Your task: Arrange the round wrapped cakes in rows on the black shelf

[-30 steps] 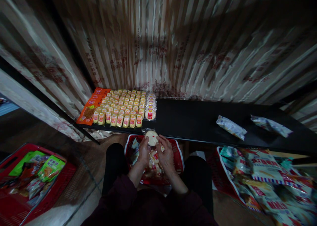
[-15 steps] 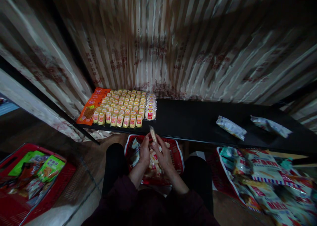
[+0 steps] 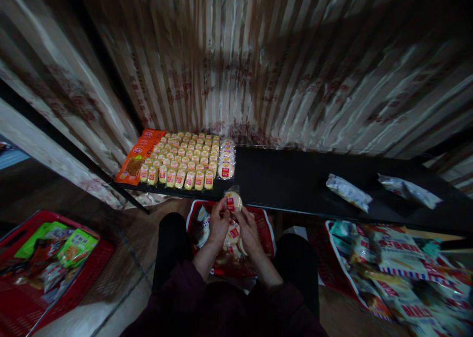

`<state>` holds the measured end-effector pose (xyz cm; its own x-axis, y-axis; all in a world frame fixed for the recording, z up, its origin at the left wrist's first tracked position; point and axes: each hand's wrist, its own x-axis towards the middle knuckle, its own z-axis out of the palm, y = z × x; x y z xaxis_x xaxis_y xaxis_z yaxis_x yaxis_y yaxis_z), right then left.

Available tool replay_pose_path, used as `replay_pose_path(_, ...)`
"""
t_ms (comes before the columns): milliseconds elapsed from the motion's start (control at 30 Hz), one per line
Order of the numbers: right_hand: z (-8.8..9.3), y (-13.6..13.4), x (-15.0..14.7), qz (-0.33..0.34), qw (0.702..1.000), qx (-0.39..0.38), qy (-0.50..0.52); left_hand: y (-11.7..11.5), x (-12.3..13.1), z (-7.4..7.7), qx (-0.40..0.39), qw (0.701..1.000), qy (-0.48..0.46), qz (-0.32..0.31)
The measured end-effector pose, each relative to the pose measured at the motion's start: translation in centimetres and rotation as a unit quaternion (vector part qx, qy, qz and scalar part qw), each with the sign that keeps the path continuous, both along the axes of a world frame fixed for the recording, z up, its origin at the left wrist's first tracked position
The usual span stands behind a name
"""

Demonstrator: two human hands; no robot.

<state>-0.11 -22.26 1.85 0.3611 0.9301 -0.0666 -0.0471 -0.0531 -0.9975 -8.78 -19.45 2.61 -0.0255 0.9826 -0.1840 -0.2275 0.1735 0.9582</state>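
Observation:
A round wrapped cake (image 3: 233, 201) with a red label is held between both hands, its labelled face turned toward me. My left hand (image 3: 219, 223) grips its left edge and my right hand (image 3: 248, 228) its right edge. Below them, between my knees, a red basket (image 3: 265, 228) with a white rim holds more of these wrapped cakes (image 3: 232, 234). Just beyond my hands, on the black shelf (image 3: 277, 179), a column of the same round cakes (image 3: 226, 169) stands beside rows of small yellow wrapped cakes (image 3: 189, 180).
An orange snack packet (image 3: 137, 154) lies at the shelf's left end. Two white packets (image 3: 349, 191) (image 3: 410, 189) rest toward its right end. A red basket of snacks (image 3: 99, 251) sits on the floor at left, another basket with large bread bags (image 3: 399, 258) at right. A striped curtain (image 3: 258, 81) hangs behind.
The round cake in my hands was edge-on and has been turned so its red-labelled face shows. My view has shifted slightly; the shelf items stay as they were.

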Motion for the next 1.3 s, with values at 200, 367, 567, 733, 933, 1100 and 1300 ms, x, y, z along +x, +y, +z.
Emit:
replay_pose_path(200,-1.0,0.1,0.0,-0.029,0.999,0.023,0.007,0.5,-0.3,-0.3,0.070,0.994,0.080,0.020)
replay_pose_path(367,-1.5,0.5,0.1,-0.045,0.998,0.046,-0.015,0.6,-0.4,-0.6,0.070,0.994,0.086,0.023)
replay_pose_path(567,-2.0,0.9,0.6,-0.037,0.999,0.017,-0.032,0.9,-0.8,-0.3,0.120,0.979,0.160,0.032)
replay_pose_path(733,-1.6,1.7,0.9,-0.046,0.998,0.023,-0.021,1.6,-0.9,0.2,0.141,0.970,0.198,0.027)
replay_pose_path(933,-1.0,3.0,1.1,-0.040,0.998,0.028,-0.041,2.5,-0.7,0.4,0.158,0.966,0.204,0.035)
replay_pose_path(1100,-0.5,4.4,1.4,-0.049,0.998,0.019,-0.038,3.3,-0.3,0.4,0.172,0.957,0.229,0.037)
replay_pose_path(1300,-0.8,6.3,1.3,-0.070,0.997,0.021,-0.017,4.2,0.1,0.6,0.192,0.958,0.208,0.045)
